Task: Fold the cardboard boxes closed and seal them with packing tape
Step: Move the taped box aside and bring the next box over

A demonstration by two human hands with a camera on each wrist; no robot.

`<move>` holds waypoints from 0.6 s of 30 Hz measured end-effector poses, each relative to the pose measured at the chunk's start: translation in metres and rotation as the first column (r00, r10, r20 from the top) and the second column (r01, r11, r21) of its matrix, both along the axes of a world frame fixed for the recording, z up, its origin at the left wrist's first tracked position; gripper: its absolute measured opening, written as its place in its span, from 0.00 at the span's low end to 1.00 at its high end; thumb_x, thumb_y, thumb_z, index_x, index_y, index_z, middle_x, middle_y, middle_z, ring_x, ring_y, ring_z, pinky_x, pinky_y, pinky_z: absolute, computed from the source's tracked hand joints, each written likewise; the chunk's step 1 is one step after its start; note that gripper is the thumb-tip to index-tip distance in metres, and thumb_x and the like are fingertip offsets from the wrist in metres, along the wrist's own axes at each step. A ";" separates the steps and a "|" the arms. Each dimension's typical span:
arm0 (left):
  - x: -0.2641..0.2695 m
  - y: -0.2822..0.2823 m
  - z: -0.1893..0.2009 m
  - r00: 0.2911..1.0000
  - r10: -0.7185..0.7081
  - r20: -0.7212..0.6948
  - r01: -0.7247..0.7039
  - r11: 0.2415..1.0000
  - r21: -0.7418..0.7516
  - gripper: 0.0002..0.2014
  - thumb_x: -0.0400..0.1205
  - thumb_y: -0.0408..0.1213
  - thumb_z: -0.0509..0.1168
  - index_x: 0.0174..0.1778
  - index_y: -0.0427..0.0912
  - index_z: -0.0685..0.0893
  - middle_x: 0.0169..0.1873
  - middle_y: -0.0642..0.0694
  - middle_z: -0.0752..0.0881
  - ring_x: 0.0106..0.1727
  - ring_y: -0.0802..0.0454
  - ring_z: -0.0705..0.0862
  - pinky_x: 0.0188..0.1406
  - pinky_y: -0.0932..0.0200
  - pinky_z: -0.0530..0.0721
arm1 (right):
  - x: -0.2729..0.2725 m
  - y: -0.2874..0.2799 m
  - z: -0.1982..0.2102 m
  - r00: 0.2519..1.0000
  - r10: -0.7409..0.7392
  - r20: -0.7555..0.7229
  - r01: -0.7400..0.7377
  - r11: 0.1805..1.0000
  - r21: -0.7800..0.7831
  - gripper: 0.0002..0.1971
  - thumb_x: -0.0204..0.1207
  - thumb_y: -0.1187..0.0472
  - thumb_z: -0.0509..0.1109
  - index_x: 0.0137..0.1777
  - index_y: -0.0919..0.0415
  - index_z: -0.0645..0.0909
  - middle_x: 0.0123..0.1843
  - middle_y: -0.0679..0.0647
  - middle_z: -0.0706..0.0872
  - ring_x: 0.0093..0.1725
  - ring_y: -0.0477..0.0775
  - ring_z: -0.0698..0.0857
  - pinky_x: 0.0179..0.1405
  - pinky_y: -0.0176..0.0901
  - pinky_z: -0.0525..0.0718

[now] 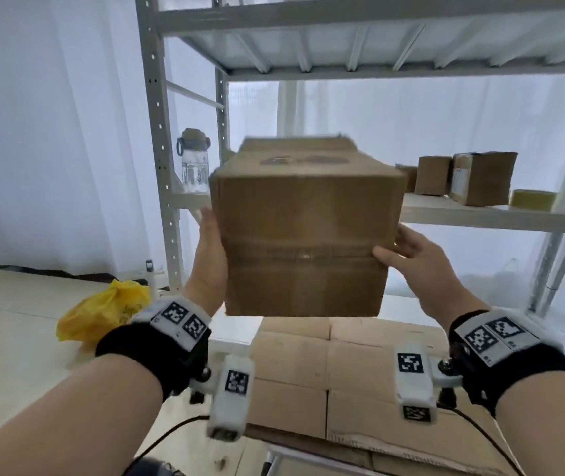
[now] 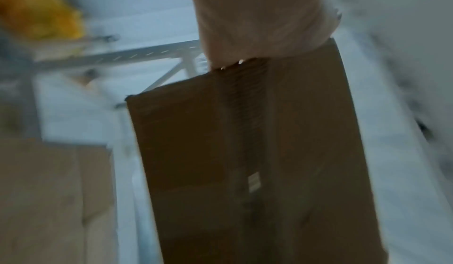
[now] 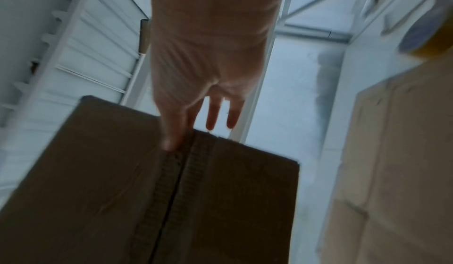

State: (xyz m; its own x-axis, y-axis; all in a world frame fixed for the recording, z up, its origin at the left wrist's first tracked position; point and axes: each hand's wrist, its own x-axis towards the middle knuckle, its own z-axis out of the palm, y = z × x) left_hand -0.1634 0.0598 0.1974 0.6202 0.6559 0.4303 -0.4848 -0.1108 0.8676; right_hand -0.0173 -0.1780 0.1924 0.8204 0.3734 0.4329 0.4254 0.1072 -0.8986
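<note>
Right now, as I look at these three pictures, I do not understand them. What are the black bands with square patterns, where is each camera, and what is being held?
There is no machine here: a person works with bare hands. The large picture comes from a camera on the head, looking forward and down. The other two come from small white cameras fixed to black wrist bands that carry square markers. They look along each hand, so they are close and blurred.

The left hand and right hand press on opposite sides of a closed cardboard box, held in the air before a white metal shelf. On the shelf stand a water bottle, smaller boxes and a roll of tape. Below the held box lie more stacked boxes. A yellow bag lies on the floor.
</note>
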 end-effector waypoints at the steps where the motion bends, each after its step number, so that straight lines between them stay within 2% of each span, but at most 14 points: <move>1: 0.003 0.006 -0.005 0.997 -0.047 -0.056 0.037 0.985 -0.171 0.36 0.81 0.68 0.35 0.73 0.54 0.75 0.61 0.52 0.84 0.58 0.55 0.81 0.63 0.52 0.76 | 0.002 -0.006 -0.010 0.995 0.034 -0.093 -0.033 0.999 0.013 0.13 0.80 0.60 0.69 0.64 0.51 0.82 0.55 0.42 0.89 0.60 0.46 0.85 0.55 0.41 0.82; 2: 0.006 0.011 -0.010 0.989 -0.102 -0.110 0.063 0.949 -0.309 0.41 0.77 0.73 0.35 0.71 0.54 0.77 0.57 0.49 0.86 0.55 0.52 0.83 0.60 0.49 0.78 | 0.004 -0.012 -0.020 0.973 0.079 -0.215 -0.067 0.996 0.062 0.10 0.82 0.53 0.65 0.61 0.51 0.82 0.54 0.43 0.89 0.61 0.51 0.84 0.58 0.48 0.81; 3: 0.010 0.017 -0.017 0.973 -0.158 -0.169 0.080 0.915 -0.395 0.45 0.72 0.78 0.35 0.69 0.52 0.79 0.54 0.45 0.87 0.53 0.49 0.85 0.59 0.47 0.80 | 0.009 -0.018 -0.030 0.928 0.120 -0.354 -0.081 0.989 0.124 0.15 0.82 0.44 0.61 0.59 0.51 0.82 0.55 0.46 0.89 0.62 0.56 0.83 0.61 0.55 0.79; 4: 0.013 0.023 -0.027 0.946 -0.220 -0.238 0.103 0.901 -0.422 0.48 0.69 0.80 0.37 0.66 0.49 0.81 0.53 0.41 0.88 0.52 0.46 0.87 0.58 0.44 0.82 | 0.011 -0.022 -0.039 0.883 0.143 -0.448 -0.090 0.986 0.137 0.24 0.80 0.34 0.56 0.60 0.50 0.81 0.57 0.51 0.88 0.63 0.59 0.82 0.64 0.61 0.78; 5: 0.017 0.024 -0.038 0.903 -0.242 -0.356 0.098 0.921 -0.377 0.49 0.68 0.82 0.41 0.64 0.46 0.81 0.53 0.40 0.89 0.52 0.43 0.88 0.57 0.42 0.84 | 0.013 -0.025 -0.048 0.860 0.131 -0.493 -0.114 0.991 0.065 0.32 0.75 0.26 0.51 0.63 0.48 0.79 0.59 0.55 0.88 0.62 0.61 0.83 0.64 0.64 0.77; 6: 0.019 0.021 -0.047 0.846 -0.242 -0.475 0.086 0.941 -0.327 0.49 0.67 0.82 0.46 0.65 0.43 0.80 0.55 0.41 0.88 0.53 0.44 0.88 0.57 0.43 0.84 | 0.011 -0.023 -0.055 0.848 0.106 -0.519 -0.151 0.988 -0.044 0.37 0.71 0.21 0.48 0.64 0.46 0.78 0.59 0.57 0.87 0.61 0.62 0.83 0.62 0.63 0.79; 7: 0.023 0.016 -0.056 0.780 -0.227 -0.583 0.085 0.961 -0.262 0.48 0.67 0.81 0.51 0.65 0.41 0.79 0.57 0.43 0.87 0.53 0.45 0.86 0.58 0.45 0.83 | 0.007 -0.021 -0.061 0.853 0.058 -0.519 -0.176 0.967 -0.182 0.37 0.70 0.21 0.48 0.64 0.47 0.77 0.58 0.57 0.87 0.59 0.61 0.84 0.57 0.60 0.81; 8: 0.027 0.010 -0.066 0.736 -0.166 -0.656 0.079 0.984 -0.160 0.42 0.71 0.76 0.56 0.64 0.40 0.79 0.54 0.45 0.86 0.50 0.47 0.85 0.57 0.47 0.83 | 0.004 -0.016 -0.069 0.871 -0.013 -0.490 -0.160 0.938 -0.309 0.34 0.73 0.25 0.52 0.63 0.50 0.76 0.56 0.56 0.87 0.56 0.58 0.85 0.51 0.55 0.83; 9: 0.032 0.003 -0.075 0.711 -0.053 -0.701 0.051 0.998 -0.024 0.34 0.77 0.68 0.59 0.62 0.39 0.79 0.48 0.46 0.85 0.45 0.50 0.83 0.52 0.51 0.84 | 0.003 -0.012 -0.077 0.895 -0.087 -0.437 -0.107 0.910 -0.400 0.29 0.76 0.30 0.57 0.62 0.54 0.76 0.55 0.56 0.87 0.52 0.55 0.85 0.45 0.51 0.83; 10: 0.038 0.001 -0.082 0.700 0.078 -0.710 -0.007 0.995 0.102 0.28 0.81 0.60 0.60 0.62 0.37 0.79 0.42 0.49 0.82 0.41 0.51 0.81 0.47 0.53 0.84 | 0.003 -0.008 -0.084 0.920 -0.155 -0.359 -0.028 0.890 -0.456 0.26 0.78 0.35 0.60 0.61 0.57 0.76 0.53 0.56 0.87 0.48 0.53 0.85 0.39 0.47 0.82; 12: 0.046 0.003 -0.086 0.680 0.201 -0.705 -0.071 0.975 0.210 0.28 0.81 0.56 0.62 0.65 0.35 0.76 0.38 0.49 0.78 0.44 0.47 0.81 0.49 0.53 0.83 | 0.011 -0.002 -0.092 0.942 -0.243 -0.233 0.092 0.851 -0.517 0.25 0.79 0.38 0.64 0.56 0.63 0.78 0.49 0.58 0.88 0.42 0.52 0.85 0.32 0.41 0.79; 15: 0.064 0.018 -0.094 0.688 0.182 -0.703 -0.157 0.982 0.101 0.45 0.71 0.68 0.62 0.70 0.30 0.70 0.54 0.38 0.84 0.53 0.39 0.84 0.58 0.42 0.83 | 0.022 0.003 -0.095 0.943 -0.285 -0.174 0.140 0.809 -0.571 0.30 0.76 0.40 0.69 0.64 0.66 0.74 0.50 0.57 0.87 0.39 0.49 0.85 0.26 0.34 0.76; 17: 0.067 0.014 -0.093 0.709 0.212 -0.672 -0.252 0.967 0.039 0.45 0.75 0.68 0.58 0.74 0.32 0.64 0.59 0.43 0.80 0.57 0.39 0.81 0.61 0.43 0.80 | 0.026 0.009 -0.097 0.949 -0.246 -0.199 0.105 0.838 -0.536 0.34 0.76 0.43 0.71 0.75 0.62 0.66 0.58 0.58 0.84 0.46 0.51 0.85 0.34 0.38 0.81; 18: 0.066 0.011 -0.093 0.725 0.245 -0.643 -0.295 0.955 0.031 0.41 0.78 0.66 0.55 0.74 0.33 0.62 0.56 0.46 0.77 0.57 0.41 0.79 0.61 0.46 0.78 | 0.028 0.012 -0.098 0.953 -0.219 -0.211 0.083 0.855 -0.512 0.35 0.77 0.46 0.71 0.78 0.60 0.63 0.62 0.58 0.83 0.51 0.55 0.86 0.41 0.42 0.84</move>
State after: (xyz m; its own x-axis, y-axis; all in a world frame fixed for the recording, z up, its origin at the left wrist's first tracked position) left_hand -0.0971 0.0705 0.1040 0.5236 0.8505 -0.0496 0.2203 -0.0789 0.9722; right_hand 0.0103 -0.1663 0.0947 0.9392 0.3433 -0.0035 0.1516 -0.4239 -0.8929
